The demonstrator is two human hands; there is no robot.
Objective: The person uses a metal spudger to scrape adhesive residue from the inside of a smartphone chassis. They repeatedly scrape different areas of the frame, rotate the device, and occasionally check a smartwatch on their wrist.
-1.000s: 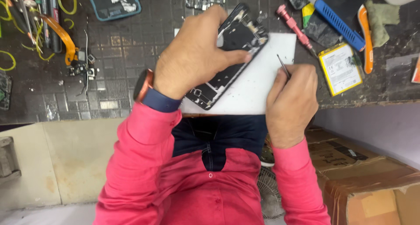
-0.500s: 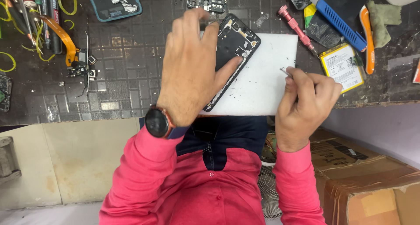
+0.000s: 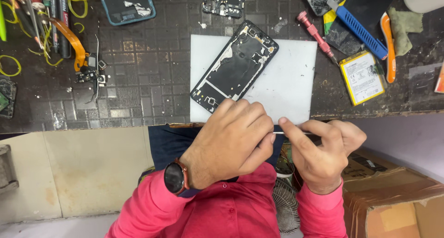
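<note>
The right hand [image 3: 323, 157] is pinching a thin metal tool [image 3: 296, 133]; its tip is hiding behind the left hand [image 3: 231, 141], whose grip possibly closes on it.

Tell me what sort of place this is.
Most likely a phone repair bench. An opened phone frame lies on a white mat, a loose yellow-edged battery and a pink screwdriver sit beside it, and small parts and tools crowd the dark worktop.

We see a yellow-edged white label on the flat battery [image 3: 361, 77] far right, and brown cardboard boxes [image 3: 393, 201] near right.
</note>
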